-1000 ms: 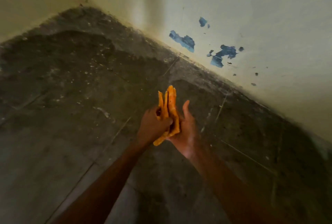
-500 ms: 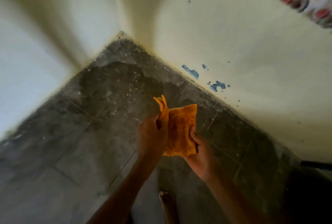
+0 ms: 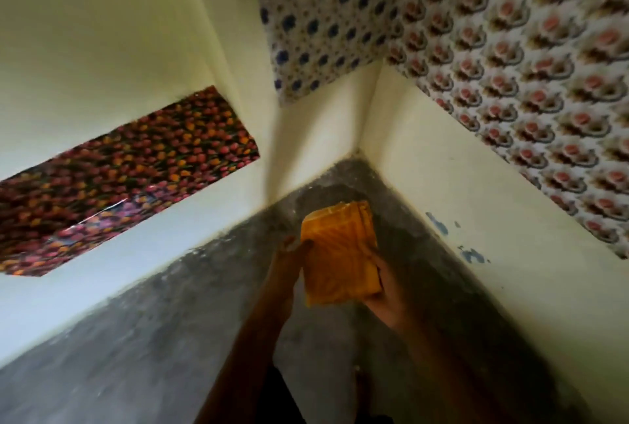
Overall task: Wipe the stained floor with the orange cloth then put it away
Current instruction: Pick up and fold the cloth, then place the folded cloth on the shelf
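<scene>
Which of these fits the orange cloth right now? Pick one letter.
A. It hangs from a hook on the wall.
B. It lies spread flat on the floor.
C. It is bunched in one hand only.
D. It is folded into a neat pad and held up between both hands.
D: the orange cloth is a folded pad held above the floor, with the left hand at its left edge and the right hand gripping its lower right.

text: none readable | labels: none | numbers: none | signs: none | view blurred throughout
</scene>
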### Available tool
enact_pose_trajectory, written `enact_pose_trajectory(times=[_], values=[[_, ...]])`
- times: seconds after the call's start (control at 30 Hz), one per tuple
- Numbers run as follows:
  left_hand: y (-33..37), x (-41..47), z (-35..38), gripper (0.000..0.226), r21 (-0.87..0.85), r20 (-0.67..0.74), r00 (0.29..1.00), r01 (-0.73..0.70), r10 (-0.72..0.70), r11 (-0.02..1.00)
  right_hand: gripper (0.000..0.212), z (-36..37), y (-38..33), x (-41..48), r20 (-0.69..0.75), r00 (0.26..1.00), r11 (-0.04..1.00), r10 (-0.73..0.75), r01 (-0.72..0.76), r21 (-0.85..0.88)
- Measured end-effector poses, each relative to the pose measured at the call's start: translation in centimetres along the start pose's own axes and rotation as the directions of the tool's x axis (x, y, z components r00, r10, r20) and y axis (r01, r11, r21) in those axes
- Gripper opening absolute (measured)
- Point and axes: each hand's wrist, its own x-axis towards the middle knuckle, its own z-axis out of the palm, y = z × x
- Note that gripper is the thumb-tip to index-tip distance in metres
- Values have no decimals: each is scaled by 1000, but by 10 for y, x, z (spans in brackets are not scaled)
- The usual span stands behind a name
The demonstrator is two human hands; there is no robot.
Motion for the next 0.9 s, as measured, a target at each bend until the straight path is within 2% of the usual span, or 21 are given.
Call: enact_pose_trajectory(times=[0.07,0.13,0.17,0.23,0.3,0.37,0.4,0.5,0.53,0.6,0.63,0.7,0.77,0.8,0.83,0.9], values=[[10,14,-48,54,18,-88,987,-130,131,991,37,44,5,21,-22,997,929,-77,64,-366],[21,32,-99,48,4,-167,963,-212,210,977,37,97,9,43,61,993,828,-97,115,-549],[28,38,-121,41,-7,-181,959,-225,220,974,39,120,11,54,110,989,805,-98,143,-576],[33,61,-178,40,50,-117,953,-276,280,960,52,174,21,79,209,976,776,-65,181,-604],[30,88,-245,57,151,2,944,-327,330,933,61,226,39,113,255,967,755,-14,177,-631],[31,111,-307,63,194,126,940,-337,318,921,71,275,55,141,240,971,760,15,145,-633],[35,127,-342,64,196,169,942,-322,291,926,72,303,65,161,221,975,775,12,131,-618],[57,168,-417,64,190,317,911,-333,263,923,53,354,92,200,103,989,892,105,-48,-450],[66,180,-434,65,167,368,895,-332,253,928,57,365,97,210,100,983,925,155,-109,-364],[86,208,-463,70,109,420,878,-298,228,948,82,385,109,236,107,967,950,232,-202,-238],[92,224,-475,73,39,405,887,-259,222,965,94,397,113,251,124,958,953,258,-231,-196],[95,250,-495,68,-241,329,923,-124,202,962,106,413,122,275,142,954,960,266,-249,-126],[84,278,-512,48,-569,247,956,13,156,822,112,430,128,303,165,958,972,234,-229,-48],[74,293,-519,42,-668,204,973,57,109,742,112,437,132,320,164,962,976,216,-219,-1],[65,303,-521,42,-708,190,980,95,59,700,109,443,135,333,164,966,978,201,-209,31],[46,326,-518,50,-614,172,982,167,-76,771,94,454,142,363,123,974,981,188,-193,29]])
